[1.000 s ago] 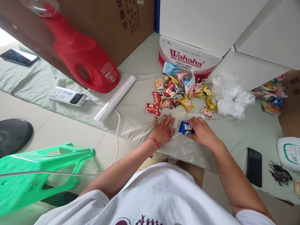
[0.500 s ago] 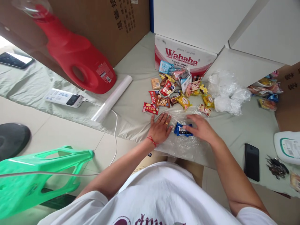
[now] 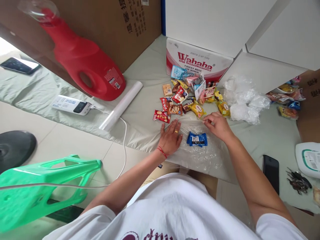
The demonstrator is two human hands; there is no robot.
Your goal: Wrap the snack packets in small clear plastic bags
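Blue snack packets (image 3: 197, 139) lie stacked on a spread sheet of clear plastic film (image 3: 207, 156) near the front edge of the cloth. My left hand (image 3: 171, 136) rests flat on the film's left side, fingers spread, holding nothing. At the film's upper right corner, my right hand (image 3: 218, 125) pinches its edge between thumb and fingers. Just beyond both hands is a pile of wrapped snacks (image 3: 180, 95), with a red packet (image 3: 161, 116) at its near left and a yellow one (image 3: 197, 109) close to my right fingers.
Crumpled clear plastic bundles (image 3: 246, 100) sit right of the pile, before a Wahaha box (image 3: 197, 60). Leftward are a film roll (image 3: 121, 106), a red jug (image 3: 87, 66) and a cabled power bank (image 3: 71, 105). A phone (image 3: 271, 173) and keys (image 3: 298, 181) lie right; a green stool (image 3: 50, 186) stands lower left.
My right hand has moved from over the blue packets up and right to the film's edge, its fingers now closed. The blue packets are uncovered. My left hand stays in place.
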